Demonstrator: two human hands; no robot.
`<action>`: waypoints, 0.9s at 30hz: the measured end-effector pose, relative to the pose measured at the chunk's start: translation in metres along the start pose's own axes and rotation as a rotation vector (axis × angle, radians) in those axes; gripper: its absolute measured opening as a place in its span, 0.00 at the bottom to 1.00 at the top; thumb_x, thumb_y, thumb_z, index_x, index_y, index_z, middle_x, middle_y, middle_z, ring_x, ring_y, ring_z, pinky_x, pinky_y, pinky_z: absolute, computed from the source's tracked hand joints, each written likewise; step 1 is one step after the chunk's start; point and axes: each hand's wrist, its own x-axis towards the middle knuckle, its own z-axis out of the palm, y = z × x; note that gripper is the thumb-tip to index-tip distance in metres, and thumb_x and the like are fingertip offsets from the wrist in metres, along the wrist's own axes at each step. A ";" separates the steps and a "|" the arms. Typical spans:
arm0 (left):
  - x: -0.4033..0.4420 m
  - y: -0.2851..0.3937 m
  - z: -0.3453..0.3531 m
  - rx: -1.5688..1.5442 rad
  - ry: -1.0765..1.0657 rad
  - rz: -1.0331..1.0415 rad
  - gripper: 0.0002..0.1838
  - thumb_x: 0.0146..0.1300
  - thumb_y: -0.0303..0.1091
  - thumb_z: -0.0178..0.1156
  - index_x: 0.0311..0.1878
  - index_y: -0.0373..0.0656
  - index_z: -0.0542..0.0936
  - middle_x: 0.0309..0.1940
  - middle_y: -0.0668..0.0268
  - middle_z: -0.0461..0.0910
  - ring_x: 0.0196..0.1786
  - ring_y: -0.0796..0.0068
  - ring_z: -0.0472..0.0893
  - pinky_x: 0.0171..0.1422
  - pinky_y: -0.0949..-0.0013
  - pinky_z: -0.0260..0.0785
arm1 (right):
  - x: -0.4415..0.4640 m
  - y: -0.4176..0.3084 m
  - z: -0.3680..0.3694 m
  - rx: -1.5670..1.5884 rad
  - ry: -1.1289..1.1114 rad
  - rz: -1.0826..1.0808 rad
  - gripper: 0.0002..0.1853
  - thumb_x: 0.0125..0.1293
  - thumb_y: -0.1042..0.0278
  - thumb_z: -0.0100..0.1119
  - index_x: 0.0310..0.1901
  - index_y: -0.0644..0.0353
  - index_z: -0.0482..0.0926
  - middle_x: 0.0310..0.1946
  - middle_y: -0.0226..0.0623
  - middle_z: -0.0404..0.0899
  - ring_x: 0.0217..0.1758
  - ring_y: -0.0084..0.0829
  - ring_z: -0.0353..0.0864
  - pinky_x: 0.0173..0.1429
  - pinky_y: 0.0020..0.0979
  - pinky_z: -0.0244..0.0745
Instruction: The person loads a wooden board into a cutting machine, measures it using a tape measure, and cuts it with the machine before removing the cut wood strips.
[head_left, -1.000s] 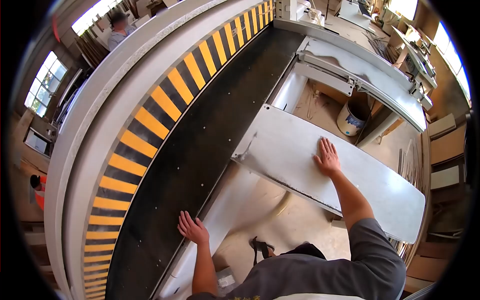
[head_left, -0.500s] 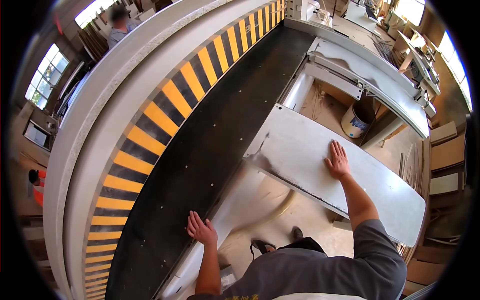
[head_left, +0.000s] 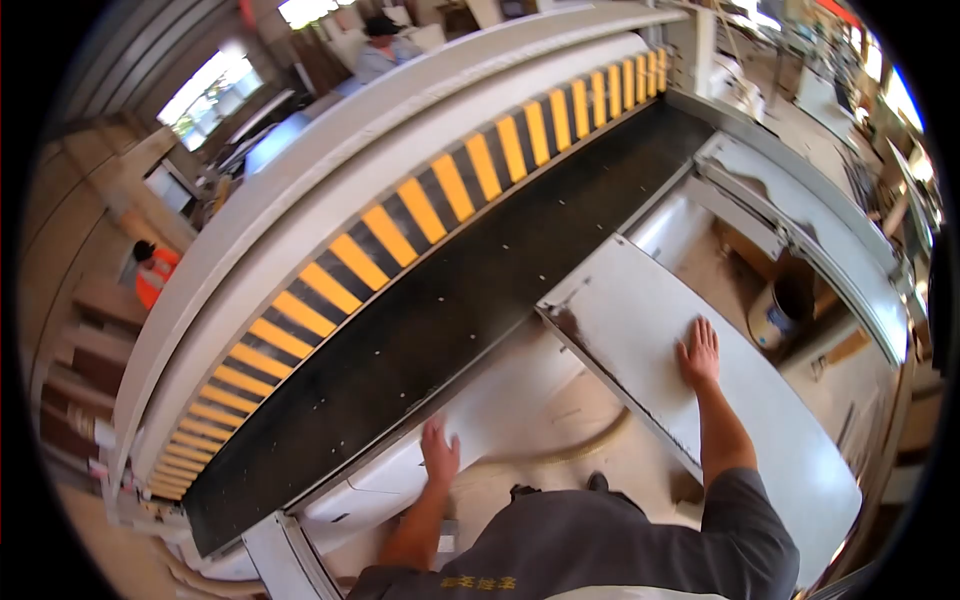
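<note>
My right hand (head_left: pixel 700 356) lies flat with its fingers spread on a grey metal side table (head_left: pixel 640 300). Near the front edge of the long black machine bed (head_left: pixel 400 360) is my left hand (head_left: pixel 438 452), fingers apart and slightly blurred, with nothing in it. Whether it touches the white front panel below the bed (head_left: pixel 490 400) cannot be made out. Above the bed runs a yellow and black striped guard (head_left: pixel 430 205) on a pale beam.
A second metal support table (head_left: pixel 800 215) stands at the upper right, with a bucket (head_left: pixel 780 308) on the floor between the tables. Beyond the beam are a person in grey (head_left: pixel 385 50) and a person in an orange vest (head_left: pixel 155 275). A hose (head_left: pixel 560 448) lies on the floor.
The view has swung left, bringing the near end of the bed into sight. My left hand has come off the black surface towards the front panel. My right hand stays on the side table.
</note>
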 end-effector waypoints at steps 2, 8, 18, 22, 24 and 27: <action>-0.075 -0.016 0.025 0.014 -0.082 -0.054 0.30 0.68 0.35 0.69 0.72 0.38 0.75 0.74 0.46 0.72 0.76 0.40 0.70 0.81 0.43 0.64 | 0.000 -0.002 -0.001 0.039 0.011 -0.009 0.42 0.78 0.50 0.53 0.85 0.64 0.53 0.88 0.48 0.51 0.93 0.43 0.42 0.94 0.46 0.35; -0.340 -0.070 0.038 -0.186 -0.981 -0.743 0.26 0.78 0.52 0.60 0.61 0.36 0.83 0.54 0.46 0.87 0.53 0.49 0.86 0.61 0.48 0.76 | -0.002 -0.006 -0.011 0.014 -0.020 0.002 0.43 0.79 0.47 0.53 0.86 0.64 0.52 0.89 0.46 0.49 0.93 0.42 0.42 0.94 0.44 0.35; -0.402 -0.074 0.017 -1.099 -0.450 -1.343 0.19 0.77 0.40 0.60 0.63 0.39 0.82 0.51 0.53 0.87 0.48 0.59 0.87 0.45 0.53 0.80 | -0.007 -0.001 -0.006 0.029 0.000 -0.037 0.43 0.80 0.46 0.51 0.85 0.67 0.53 0.89 0.47 0.49 0.93 0.43 0.42 0.94 0.44 0.34; -0.344 -0.054 0.049 -0.697 -0.306 -1.060 0.20 0.70 0.31 0.62 0.64 0.40 0.83 0.43 0.54 0.89 0.43 0.60 0.89 0.42 0.56 0.81 | -0.007 -0.001 -0.007 0.036 -0.012 -0.046 0.43 0.81 0.45 0.50 0.85 0.67 0.52 0.89 0.47 0.48 0.93 0.43 0.41 0.94 0.44 0.34; -0.330 -0.049 0.056 -0.472 -0.349 -0.768 0.20 0.68 0.30 0.61 0.63 0.41 0.84 0.38 0.54 0.90 0.39 0.59 0.90 0.43 0.57 0.82 | -0.005 0.002 -0.006 0.020 -0.011 -0.038 0.44 0.80 0.45 0.49 0.85 0.67 0.52 0.89 0.47 0.48 0.93 0.43 0.41 0.94 0.44 0.34; -0.317 -0.018 0.044 -0.320 -0.336 -0.734 0.18 0.66 0.29 0.60 0.59 0.42 0.87 0.31 0.53 0.89 0.38 0.59 0.90 0.44 0.57 0.82 | -0.003 0.003 -0.003 0.019 -0.008 -0.029 0.44 0.80 0.44 0.50 0.85 0.67 0.53 0.89 0.48 0.49 0.93 0.43 0.42 0.94 0.44 0.35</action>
